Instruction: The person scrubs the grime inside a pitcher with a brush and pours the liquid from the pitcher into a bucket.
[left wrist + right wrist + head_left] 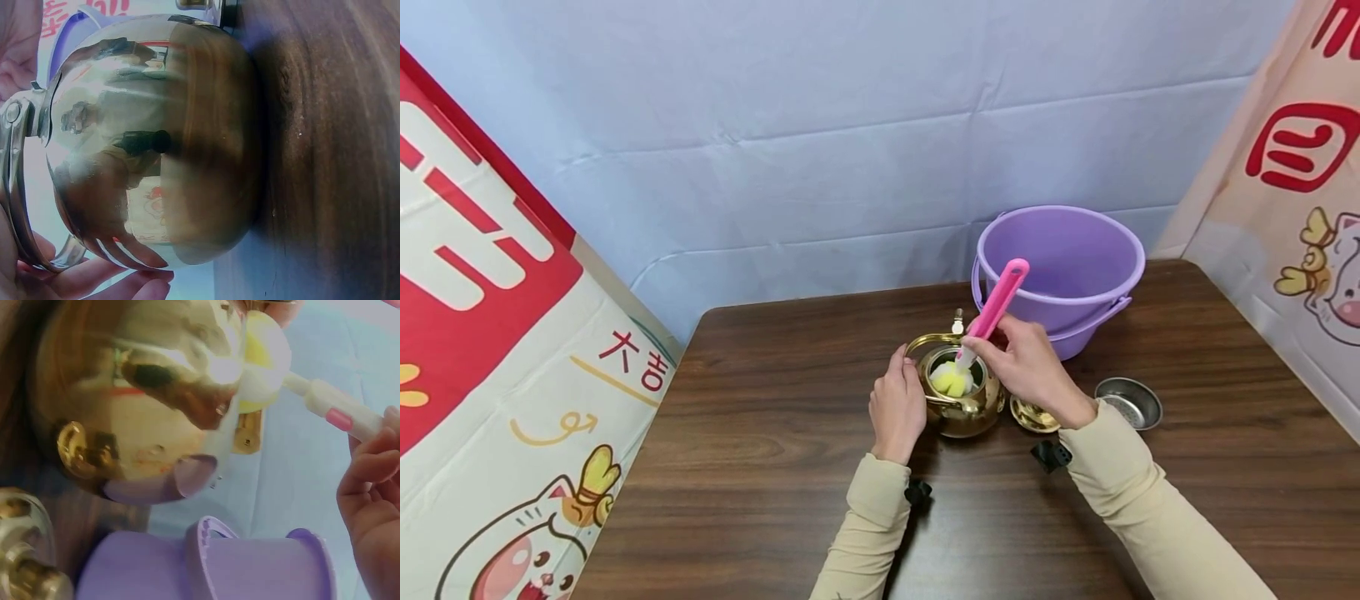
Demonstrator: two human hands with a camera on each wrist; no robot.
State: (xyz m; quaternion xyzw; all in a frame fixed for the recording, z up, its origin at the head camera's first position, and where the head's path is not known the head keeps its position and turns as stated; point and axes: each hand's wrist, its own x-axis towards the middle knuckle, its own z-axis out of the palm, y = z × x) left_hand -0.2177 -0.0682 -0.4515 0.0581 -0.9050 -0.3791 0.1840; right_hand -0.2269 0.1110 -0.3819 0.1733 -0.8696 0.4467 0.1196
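A shiny gold metal teapot (958, 423) with an arched handle stands lidless on the table. My left hand (898, 404) grips its handle at the left, and in the left wrist view the fingers (128, 284) reach the polished body. My right hand (1028, 358) holds a sponge brush (997, 302) by its pink and white handle. The brush's yellow-and-white sponge head (265, 359) sits at the teapot's opening, tilted with the handle up to the right. How deep it reaches inside is hidden.
A purple bucket (1067, 321) stands behind my right hand. The gold lid (1033, 417) lies right of the teapot, partly under my right wrist. Farther right is a metal strainer (1138, 404). Brown wooden table (775, 433) extends leftward; a pale blue cloth (775, 208) hangs behind.
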